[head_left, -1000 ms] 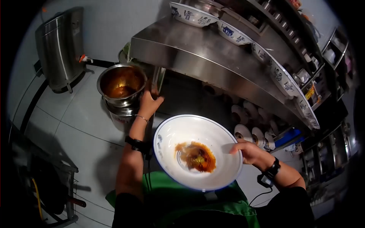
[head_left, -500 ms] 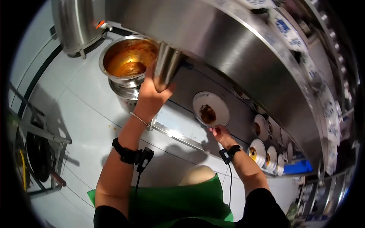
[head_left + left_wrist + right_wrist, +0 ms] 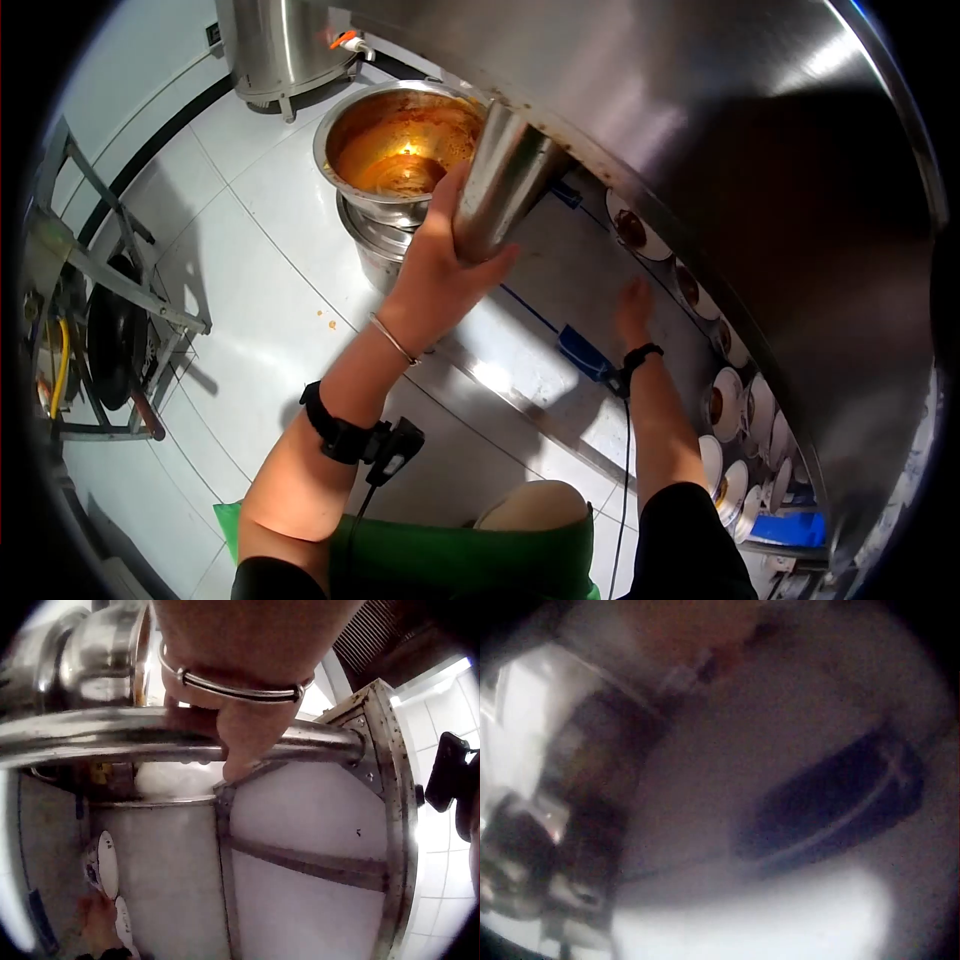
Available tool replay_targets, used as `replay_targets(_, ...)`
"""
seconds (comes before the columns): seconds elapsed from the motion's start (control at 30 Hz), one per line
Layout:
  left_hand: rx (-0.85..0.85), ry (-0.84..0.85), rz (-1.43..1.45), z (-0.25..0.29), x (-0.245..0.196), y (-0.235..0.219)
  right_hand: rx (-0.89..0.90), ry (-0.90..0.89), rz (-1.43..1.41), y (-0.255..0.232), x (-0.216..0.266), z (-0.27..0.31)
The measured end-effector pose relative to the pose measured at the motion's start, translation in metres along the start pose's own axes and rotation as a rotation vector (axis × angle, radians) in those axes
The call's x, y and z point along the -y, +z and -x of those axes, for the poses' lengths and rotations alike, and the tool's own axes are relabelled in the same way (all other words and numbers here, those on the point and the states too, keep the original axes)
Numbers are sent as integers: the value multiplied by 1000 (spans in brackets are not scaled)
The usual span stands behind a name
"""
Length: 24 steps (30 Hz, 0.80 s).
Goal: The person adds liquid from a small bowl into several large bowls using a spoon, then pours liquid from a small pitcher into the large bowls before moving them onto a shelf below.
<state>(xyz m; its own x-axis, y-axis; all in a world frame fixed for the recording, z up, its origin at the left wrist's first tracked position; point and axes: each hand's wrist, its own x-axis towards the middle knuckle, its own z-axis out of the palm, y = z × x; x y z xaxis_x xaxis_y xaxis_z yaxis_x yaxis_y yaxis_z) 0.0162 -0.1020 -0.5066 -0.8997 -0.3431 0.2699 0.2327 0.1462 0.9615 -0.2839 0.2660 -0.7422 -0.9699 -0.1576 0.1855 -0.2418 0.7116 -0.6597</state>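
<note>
My left hand (image 3: 440,250) is wrapped around a steel table leg (image 3: 500,190); in the left wrist view too, the hand (image 3: 251,724) grips this round metal tube (image 3: 82,735). Under the table, my right hand (image 3: 633,310) reaches over the lower shelf, holding nothing that shows. Just beyond its fingertips stands a white bowl (image 3: 655,243) with dark sauce. From the left wrist, my right hand (image 3: 97,926) looks close to a bowl (image 3: 109,862); whether they touch is unclear. The right wrist view is blurred, with the hand (image 3: 697,630) at the top.
A steel basin (image 3: 350,185) with orange-red residue stands on a lidded pot (image 3: 375,255). More bowls (image 3: 725,400) line the lower shelf at the right. The steel tabletop (image 3: 700,90) hangs over the shelf. A metal rack (image 3: 130,280) with a black pan stands at the left.
My left hand has come to grip the table leg. My right hand has carried the sauce bowl under the table and let go of it. The view has moved closer to the lower shelf.
</note>
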Motion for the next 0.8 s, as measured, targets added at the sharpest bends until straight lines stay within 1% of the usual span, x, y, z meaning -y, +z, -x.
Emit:
replay_targets(0.03,-6,-1,-1,0,-1,0,-147,-148,406,-3,33,3)
replay_targets(0.07,-9,-7,-17,0,-2,0,-142,-157,400,-1,28,-12)
replay_targets(0.1,-18,-5,-31,0,-1,0,-30,-99,442,-4,23,-29)
replay_targets(0.13,-26,-3,-45,0,0,-1,20,-83,458,1,33,-40)
replay_targets(0.17,-38,103,-117,-1,2,-1,71,-66,473,6,43,-50)
replay_targets(0.2,-32,111,-95,0,2,-1,-135,-238,439,15,50,-50)
replay_targets(0.23,-27,119,-74,0,1,-2,-231,-314,418,18,49,-49)
replay_targets(0.27,-21,127,-52,1,0,-2,-327,-390,402,24,38,-51)
replay_targets(0.3,-19,113,-20,0,0,-2,-18,-72,191,18,32,-71)
replay_targets(0.37,-11,97,20,0,3,-2,285,251,-20,17,37,-70)
replay_targets(0.4,-26,91,47,0,7,-1,260,207,-72,24,36,-57)
replay_targets(0.47,-26,83,95,1,4,1,281,99,-225,30,84,3)
replay_targets(0.5,-41,53,50,3,-3,1,363,116,-356,26,116,40)
replay_targets(0.53,-41,53,41,2,1,1,463,145,-467,19,149,78)
replay_targets(0.6,-40,53,21,0,7,0,766,193,-615,-26,219,157)
replay_targets(0.63,-23,72,141,2,8,-1,951,15,-599,-43,222,182)
replay_targets(0.67,-2,81,199,2,7,4,1087,200,-846,-99,286,224)
replay_targets(0.7,19,89,257,1,7,9,1343,-13,-801,-134,303,241)
replay_targets(0.73,31,80,247,-1,12,10,1530,-29,-814,-177,327,257)
replay_targets(0.77,35,29,59,-4,29,6,1699,-60,-802,-220,337,269)
replay_targets(0.8,2,43,27,-5,29,11,1831,-66,-824,-259,348,279)
